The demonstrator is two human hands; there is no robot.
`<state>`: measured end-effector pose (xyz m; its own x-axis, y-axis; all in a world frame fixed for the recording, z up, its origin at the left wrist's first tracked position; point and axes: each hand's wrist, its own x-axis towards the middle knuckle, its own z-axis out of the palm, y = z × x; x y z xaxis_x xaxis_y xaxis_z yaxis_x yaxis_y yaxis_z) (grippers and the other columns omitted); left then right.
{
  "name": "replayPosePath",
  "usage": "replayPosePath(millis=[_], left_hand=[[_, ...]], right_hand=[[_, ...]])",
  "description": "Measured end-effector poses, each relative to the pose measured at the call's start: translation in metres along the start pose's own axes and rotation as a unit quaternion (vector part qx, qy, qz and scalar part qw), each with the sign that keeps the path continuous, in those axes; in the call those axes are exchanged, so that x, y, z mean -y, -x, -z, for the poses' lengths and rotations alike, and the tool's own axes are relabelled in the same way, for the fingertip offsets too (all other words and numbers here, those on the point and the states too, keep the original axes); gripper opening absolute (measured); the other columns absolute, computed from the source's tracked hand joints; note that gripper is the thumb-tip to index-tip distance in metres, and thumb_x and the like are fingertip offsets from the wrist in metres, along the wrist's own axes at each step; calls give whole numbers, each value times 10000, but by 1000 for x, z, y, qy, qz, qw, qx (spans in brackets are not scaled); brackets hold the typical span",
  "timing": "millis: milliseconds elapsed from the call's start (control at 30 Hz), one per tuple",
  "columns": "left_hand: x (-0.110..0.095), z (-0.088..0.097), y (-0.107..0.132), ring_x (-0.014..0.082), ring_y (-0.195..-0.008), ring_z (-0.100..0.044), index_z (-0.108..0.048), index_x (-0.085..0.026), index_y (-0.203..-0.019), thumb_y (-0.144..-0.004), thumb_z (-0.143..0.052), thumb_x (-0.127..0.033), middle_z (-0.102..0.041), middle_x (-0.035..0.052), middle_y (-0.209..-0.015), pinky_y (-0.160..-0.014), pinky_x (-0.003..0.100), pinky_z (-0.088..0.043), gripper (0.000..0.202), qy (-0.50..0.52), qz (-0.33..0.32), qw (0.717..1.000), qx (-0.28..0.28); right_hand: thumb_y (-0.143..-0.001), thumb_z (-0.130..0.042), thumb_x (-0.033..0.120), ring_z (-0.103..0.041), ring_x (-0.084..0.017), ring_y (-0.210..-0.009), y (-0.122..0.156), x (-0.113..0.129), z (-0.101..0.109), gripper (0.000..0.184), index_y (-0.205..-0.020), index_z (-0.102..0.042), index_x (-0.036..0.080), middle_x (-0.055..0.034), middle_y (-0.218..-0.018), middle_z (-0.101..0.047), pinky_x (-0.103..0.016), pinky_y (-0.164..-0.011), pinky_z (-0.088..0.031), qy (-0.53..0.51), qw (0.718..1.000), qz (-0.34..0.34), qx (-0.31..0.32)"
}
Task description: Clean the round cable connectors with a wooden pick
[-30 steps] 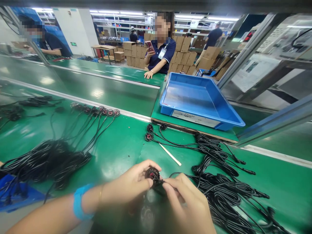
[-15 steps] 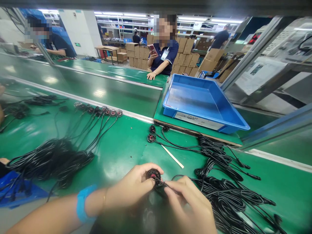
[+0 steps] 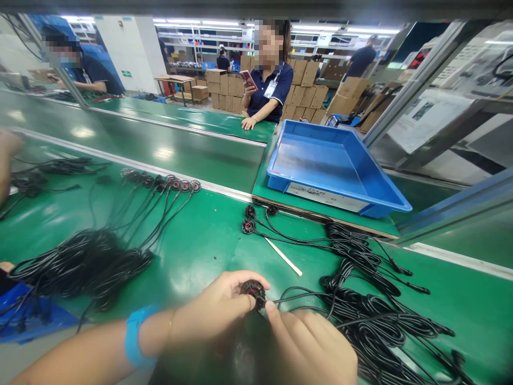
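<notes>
Gripping a round black disc (image 3: 253,287) between thumb and fingers, the left hand (image 3: 224,299) is holding it over the green table (image 3: 212,235), while the right hand (image 3: 308,337) is touching its lower right edge with a fingertip; I cannot tell whether that hand is also pinching anything. Beyond them a pale stick (image 3: 284,258) is lying near more discs (image 3: 248,226), coiled cables (image 3: 371,315) are spreading out to the right, and a blue tray (image 3: 312,155) is sitting farther off. A cable catching in that pile could be tugging the disc loose

Cable bundles (image 3: 371,323) lie left and right of the disc (image 3: 253,289), a tray (image 3: 320,160) behind.
</notes>
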<state>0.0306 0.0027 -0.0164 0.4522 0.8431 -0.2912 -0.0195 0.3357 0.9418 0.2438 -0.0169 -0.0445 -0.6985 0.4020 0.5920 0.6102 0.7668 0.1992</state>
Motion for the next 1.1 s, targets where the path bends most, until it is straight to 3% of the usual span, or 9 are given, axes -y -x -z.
replayPosePath(millis=[167, 267, 400, 567, 700, 833, 900, 1100], left_hand=[[-5, 1, 0, 119, -688, -483, -614, -185, -1147, -870, -528, -206, -615, 29, -888, -608, 220, -394, 291, -4, -14, 1000, 10], [-8, 1, 0, 105, -647, -459, -624, -174, -1123, -902, -508, -254, -614, 30, -877, -583, 213, -379, 262, -15, -7, 1000, 0], [-11, -1, 0, 98, -643, -453, -626, -170, -1046, -909, -507, -263, -591, 8, -832, -605, 209, -390, 204, -6, -23, 1000, -12], [-11, -2, 3, 132, -747, -505, -611, -176, -1032, -918, -502, -278, -629, 38, -945, -668, 232, -427, 188, -17, -32, 999, -21], [-7, -4, 4, 148, -782, -539, -603, -193, -1110, -940, -477, -287, -653, 51, -1015, -704, 258, -442, 232, -53, -47, 997, -23], [-5, -5, 5, 210, -1023, -584, -607, -199, -1147, -944, -475, -267, -651, 63, -1103, -889, 313, -459, 252, -69, -89, 993, -33], [-4, -6, 5, 217, -1060, -576, -615, -202, -1154, -942, -477, -256, -638, 65, -1127, -933, 329, -450, 259, -81, -103, 991, -37], [1, -5, 4, 190, -935, -546, -593, -254, -1230, -904, -499, -214, -546, 49, -1099, -839, 324, -458, 341, -104, -107, 988, -42]], right_hand=[[-845, -626, 179, -555, -147, -646, 0, 2, -4, 309, -1147, -661, 126, -30, -763, -668, -313, -579, -376, -20, 999, -29, -19], [-843, -624, 183, -532, -131, -622, -3, 2, -5, 289, -1124, -678, 139, -21, -740, -647, -299, -574, -373, -50, 997, -51, -27], [-869, -625, 214, -556, -135, -665, -7, 4, -8, 210, -1066, -697, 228, -17, -813, -666, -299, -595, -369, -83, 984, -155, -21], [-906, -594, 253, -523, -118, -618, -10, 7, -6, 188, -1072, -681, 229, -2, -730, -621, -276, -591, -360, -161, 963, -215, 24], [-920, -559, 230, -504, -114, -581, -12, 5, -2, 143, -842, -678, 220, 16, -648, -587, -269, -575, -345, -166, 957, -238, 19], [-917, -571, 218, -505, -107, -584, -15, 6, 0, 164, -770, -645, 210, 16, -655, -597, -249, -553, -342, -215, 944, -248, 34], [-914, -588, 214, -522, -106, -608, -17, 8, 1, 133, -795, -646, 207, 14, -677, -608, -240, -570, -368, -233, 937, -260, 26], [-890, -636, 197, -543, -134, -655, -19, 12, 2, 32, -889, -666, 208, -6, -729, -641, -271, -637, -409, -201, 936, -284, -52]])
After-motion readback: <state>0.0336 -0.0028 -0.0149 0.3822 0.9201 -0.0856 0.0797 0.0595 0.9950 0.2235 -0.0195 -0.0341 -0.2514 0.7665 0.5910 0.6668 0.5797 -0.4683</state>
